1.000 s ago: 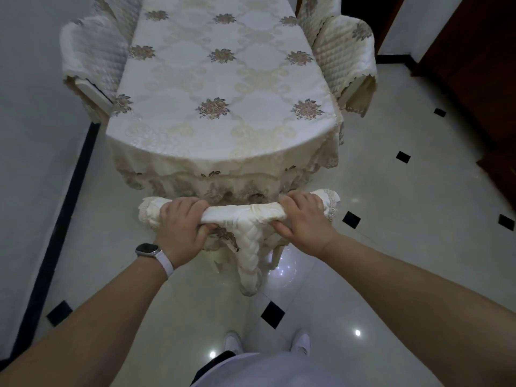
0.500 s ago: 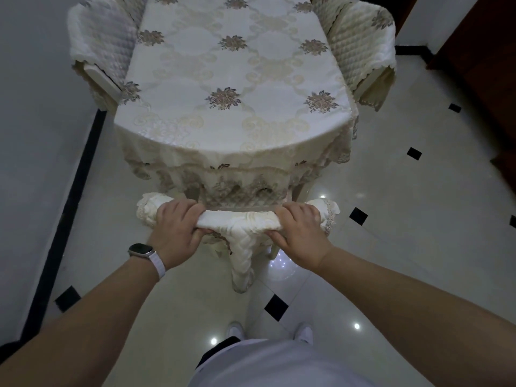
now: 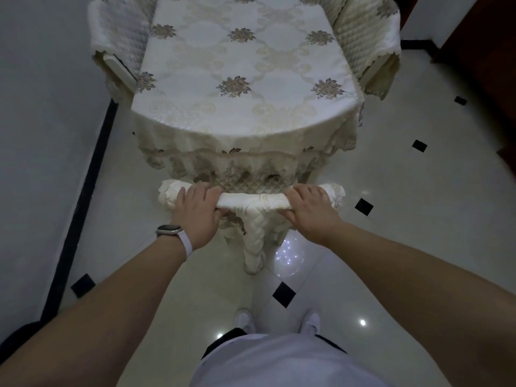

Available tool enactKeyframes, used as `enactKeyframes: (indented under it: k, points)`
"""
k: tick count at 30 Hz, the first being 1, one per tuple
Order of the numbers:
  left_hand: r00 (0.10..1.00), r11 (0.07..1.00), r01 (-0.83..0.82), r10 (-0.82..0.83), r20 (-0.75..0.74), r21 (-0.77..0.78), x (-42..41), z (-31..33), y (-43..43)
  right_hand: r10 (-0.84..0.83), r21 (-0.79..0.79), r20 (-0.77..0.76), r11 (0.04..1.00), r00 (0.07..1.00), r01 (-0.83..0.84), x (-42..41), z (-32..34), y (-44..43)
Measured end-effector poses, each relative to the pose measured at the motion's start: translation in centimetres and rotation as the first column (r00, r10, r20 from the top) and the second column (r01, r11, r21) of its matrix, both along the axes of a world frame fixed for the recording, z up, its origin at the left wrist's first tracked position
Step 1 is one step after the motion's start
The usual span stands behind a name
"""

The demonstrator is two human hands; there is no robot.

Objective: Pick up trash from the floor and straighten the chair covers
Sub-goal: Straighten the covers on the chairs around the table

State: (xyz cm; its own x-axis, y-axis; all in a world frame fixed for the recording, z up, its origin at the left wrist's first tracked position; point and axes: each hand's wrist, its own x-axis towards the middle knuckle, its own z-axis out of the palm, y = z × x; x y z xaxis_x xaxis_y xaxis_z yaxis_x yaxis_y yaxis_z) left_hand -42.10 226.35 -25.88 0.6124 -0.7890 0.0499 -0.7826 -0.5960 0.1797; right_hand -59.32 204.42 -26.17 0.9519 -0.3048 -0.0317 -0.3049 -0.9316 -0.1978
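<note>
Gripping chair cover [image 3: 251,203] on the chair's top edge | left hand [image 3: 195,216] clamped on it | right hand [image 3: 312,213] likewise | surface [image 3: 237,65] just beyond

L hand [image 3: 195,216] & R hand [image 3: 312,213] seem to've pushed chair cover [image 3: 251,203] slightly nearer table [image 3: 237,115].

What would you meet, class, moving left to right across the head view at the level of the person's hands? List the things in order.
black floor border → left hand → bunched middle of the chair cover → right hand → black floor tile
</note>
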Motion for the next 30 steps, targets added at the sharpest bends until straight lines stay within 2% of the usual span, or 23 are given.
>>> enactKeyframes:
  k: [4, 8, 12, 20, 26, 30]
  points:
    - [0.996, 0.996, -0.091, 0.091, -0.009, -0.007, -1.1, 0.0, 0.1, -0.117, -0.073, -0.005, 0.991, 0.993, 0.116, -0.2, 0.2, 1.4]
    - [0.996, 0.995, -0.076, 0.074, -0.045, -0.058, -1.8, 0.2, 0.9, -0.186, -0.047, -0.012, 0.982, 0.982, 0.185, -0.8, 0.7, 3.0]
    - [0.995, 0.992, -0.032, 0.020, -0.096, -0.123, -2.3, 0.3, 2.0, -0.137, -0.005, -0.041, 0.991, 0.990, 0.137, -1.8, 1.2, 3.2]
    - [0.976, 0.982, -0.138, 0.113, -0.189, -0.128, -3.2, 0.3, 2.0, -0.089, 0.100, -0.013, 0.991, 0.996, 0.089, -1.9, 1.5, 2.7]
    - [0.988, 0.973, -0.125, 0.103, -0.118, -0.195, -2.8, 0.3, 1.1, -0.087, 0.083, 0.031, 0.993, 0.996, 0.084, -0.8, 0.6, 1.3]
    - [0.985, 0.968, -0.132, 0.105, -0.135, -0.213, -2.5, 0.1, 0.7, -0.045, 0.067, 0.047, 0.997, 0.998, 0.042, -0.6, 0.2, 0.5]
